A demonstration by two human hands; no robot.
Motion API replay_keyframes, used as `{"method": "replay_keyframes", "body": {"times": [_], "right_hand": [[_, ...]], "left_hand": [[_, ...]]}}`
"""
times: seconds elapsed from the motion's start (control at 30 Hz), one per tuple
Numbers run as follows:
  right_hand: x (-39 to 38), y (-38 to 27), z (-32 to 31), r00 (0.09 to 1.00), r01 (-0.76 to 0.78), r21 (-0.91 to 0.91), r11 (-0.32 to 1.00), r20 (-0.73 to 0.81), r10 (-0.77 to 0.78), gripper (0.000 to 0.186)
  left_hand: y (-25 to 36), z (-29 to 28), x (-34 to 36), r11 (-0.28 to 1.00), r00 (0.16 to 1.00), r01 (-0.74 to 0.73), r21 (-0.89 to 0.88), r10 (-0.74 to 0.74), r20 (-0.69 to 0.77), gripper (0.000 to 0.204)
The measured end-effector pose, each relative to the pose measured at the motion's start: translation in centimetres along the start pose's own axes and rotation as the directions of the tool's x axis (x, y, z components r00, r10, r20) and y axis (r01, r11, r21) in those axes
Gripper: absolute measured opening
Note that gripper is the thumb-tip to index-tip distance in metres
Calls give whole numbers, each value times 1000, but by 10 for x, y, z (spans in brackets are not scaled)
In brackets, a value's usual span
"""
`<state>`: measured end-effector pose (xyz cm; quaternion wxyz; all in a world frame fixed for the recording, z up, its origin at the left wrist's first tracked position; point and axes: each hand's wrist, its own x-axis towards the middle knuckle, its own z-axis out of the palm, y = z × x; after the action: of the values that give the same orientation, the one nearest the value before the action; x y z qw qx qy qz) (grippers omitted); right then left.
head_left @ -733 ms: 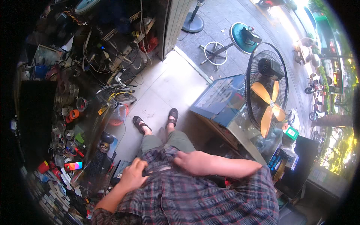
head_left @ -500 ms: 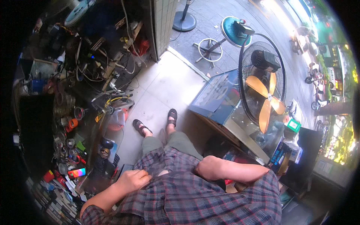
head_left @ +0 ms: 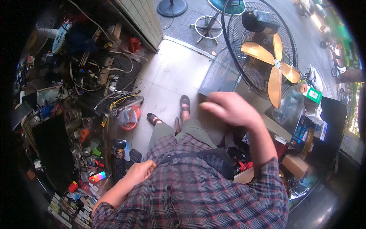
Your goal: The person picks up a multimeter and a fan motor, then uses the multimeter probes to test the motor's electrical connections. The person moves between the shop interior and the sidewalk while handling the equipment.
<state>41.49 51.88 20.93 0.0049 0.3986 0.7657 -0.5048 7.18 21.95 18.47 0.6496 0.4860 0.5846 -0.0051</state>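
My left hand (head_left: 142,171) is at my waist, fingers curled against the plaid shirt (head_left: 190,194) beside the left end of a black strap (head_left: 177,155); what it holds, if anything, is hidden. The strap runs to a black mesh waist bag (head_left: 215,162) on my right side. My right hand (head_left: 228,108) is raised above my right thigh, blurred, its fingers bent and partly smeared, near the glass-topped counter and a standing fan (head_left: 277,63) with orange blades.
Cluttered bench (head_left: 82,126) on my left holds cables, small parts and a lit phone (head_left: 97,176). A red basket (head_left: 131,116) lies beside it. On my right are a counter (head_left: 219,74), boxes (head_left: 295,164) and a dark screen (head_left: 324,126). A stool (head_left: 207,28) stands outside.
My right hand has risen from the waist, moving forward and right. The waist bag and strap now show more fully. The view has shifted, bringing the fan higher in the picture.
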Motion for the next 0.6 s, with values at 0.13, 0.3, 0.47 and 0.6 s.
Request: {"method": "replay_keyframes", "body": {"times": [0.13,0.3,0.47,0.6], "right_hand": [[-49,33,-17,978,-194,274,942,-22,208,41],[-54,42,-5,979,-190,107,976,92,181,37],[-22,54,69,919,-1,112,994,391,-43,40],[-31,79,137,711,-27,-1,1000,703,20,37]], "left_hand": [[26,-2,21,989,994,-90,118,97,-54,30],[61,-8,40,905,946,-231,356,294,-134,29],[68,4,88,773,814,-543,327,581,-23,25],[86,11,124,692,750,-656,302,641,162,29]]}}
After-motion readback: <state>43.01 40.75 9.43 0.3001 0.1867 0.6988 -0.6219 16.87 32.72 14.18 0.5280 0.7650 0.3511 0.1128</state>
